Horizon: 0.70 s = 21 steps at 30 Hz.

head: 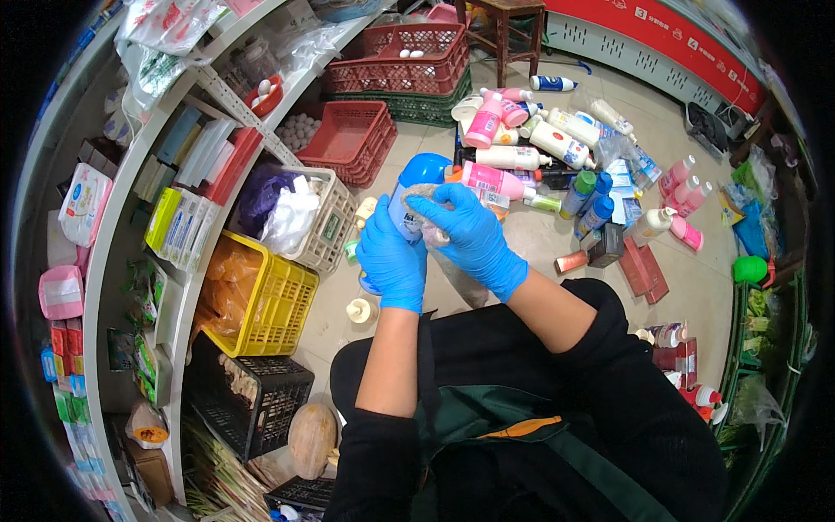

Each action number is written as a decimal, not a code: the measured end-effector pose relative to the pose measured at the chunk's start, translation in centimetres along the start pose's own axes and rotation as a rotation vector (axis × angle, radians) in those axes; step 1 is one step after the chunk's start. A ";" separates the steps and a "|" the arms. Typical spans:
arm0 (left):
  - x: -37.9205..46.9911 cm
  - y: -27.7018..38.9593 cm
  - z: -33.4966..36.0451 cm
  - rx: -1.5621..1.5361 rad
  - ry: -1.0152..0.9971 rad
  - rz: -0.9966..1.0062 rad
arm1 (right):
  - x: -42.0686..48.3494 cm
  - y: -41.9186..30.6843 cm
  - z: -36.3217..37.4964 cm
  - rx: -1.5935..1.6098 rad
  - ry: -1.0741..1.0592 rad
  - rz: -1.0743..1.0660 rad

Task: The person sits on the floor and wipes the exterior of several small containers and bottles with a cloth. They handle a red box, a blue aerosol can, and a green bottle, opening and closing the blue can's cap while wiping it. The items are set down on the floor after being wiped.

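My left hand, in a blue glove, grips a light-blue bottle with a darker blue cap; the bottle bears writing and tilts away from me. In my right hand, gloved the same way, is a grey cloth pressed against the bottle's side. Part of the cloth is covered by the right fingers, and the bottle's lower end is hidden by the left hand. Just beyond the hands, a pink bottle lies on the floor at the edge of a heap of bottles.
Spray cans, white bottles and red boxes cover the floor ahead and right. To the left are a yellow crate, a white crate and shelving. Red egg crates stand behind; a pump-top bottle is near my left wrist.
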<state>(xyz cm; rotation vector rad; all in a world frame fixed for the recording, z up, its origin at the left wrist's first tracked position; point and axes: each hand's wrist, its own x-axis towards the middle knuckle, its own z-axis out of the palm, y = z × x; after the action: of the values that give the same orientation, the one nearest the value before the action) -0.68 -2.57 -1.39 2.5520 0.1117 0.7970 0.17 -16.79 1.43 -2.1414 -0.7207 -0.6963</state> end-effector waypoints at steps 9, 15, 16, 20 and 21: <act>-0.1 0.4 0.5 -0.717 -0.033 -0.105 | -0.7 -0.3 0.9 0.443 0.232 0.030; 0.0 0.9 -0.2 -0.894 -0.087 -0.244 | -0.3 0.4 1.7 0.876 0.250 0.409; 0.2 0.7 -0.5 -0.874 -0.121 -0.237 | -0.2 0.6 1.6 0.951 0.227 0.432; 0.5 0.1 -1.3 -0.898 -0.259 -0.228 | 0.3 0.8 1.3 0.994 0.193 0.409; 0.4 0.0 -1.4 -0.931 -0.284 -0.232 | 0.4 0.7 1.2 0.985 0.199 0.480</act>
<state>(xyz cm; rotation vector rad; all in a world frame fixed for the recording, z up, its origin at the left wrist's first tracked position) -1.08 -1.96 -0.14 1.6921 -0.0500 0.2729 1.20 -16.13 0.74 -1.2281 -0.3003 -0.1982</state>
